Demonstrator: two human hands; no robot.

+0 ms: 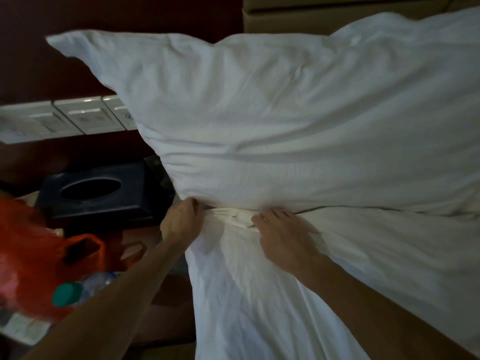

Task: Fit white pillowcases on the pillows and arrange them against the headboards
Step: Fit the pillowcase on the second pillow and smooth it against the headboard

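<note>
A large pillow in a white pillowcase (272, 120) stands on the bed and leans toward the padded headboard (337, 16) behind it. My left hand (179, 219) pinches white fabric at the pillow's lower left corner. My right hand (283, 235) lies on the bunched white cloth just below the pillow's bottom edge, fingers pressing into the fold. The white bed sheet (259, 307) spreads below both hands. Whether the fabric in my hands is the pillowcase's open end or the sheet is unclear.
To the left stands a bedside table with a dark tissue box (101, 190), an orange plastic bag (39, 255) and a clear bottle with a green cap (67, 294). White wall switch plates (65, 118) sit on the dark wall behind.
</note>
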